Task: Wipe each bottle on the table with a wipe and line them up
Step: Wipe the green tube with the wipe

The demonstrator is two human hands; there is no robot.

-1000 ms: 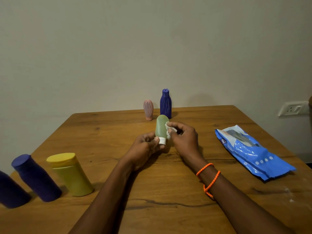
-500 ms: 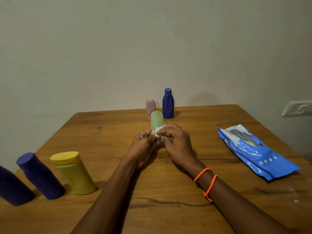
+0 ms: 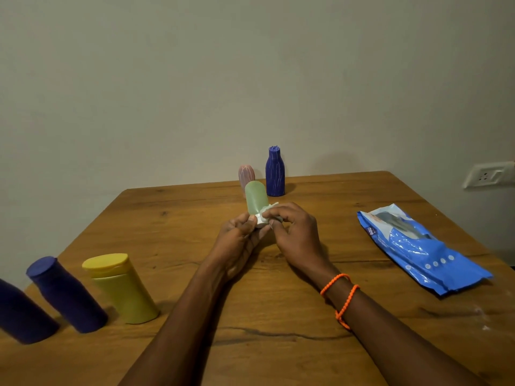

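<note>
My left hand (image 3: 237, 240) gripped the small translucent green plastic bottle (image 3: 256, 196) by its cap end while my right hand (image 3: 295, 232) pinched the crumpled white wipe (image 3: 269, 210) against it, above the wooden surface (image 3: 278, 344).

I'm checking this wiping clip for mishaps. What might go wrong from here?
1. The green bottle is held cap-down, only at its white cap, by the left hand while the right hand rubs with the wipe; it may slip.
2. A dropped bottle might knock the pink bottle or blue bottle standing just behind.
</note>
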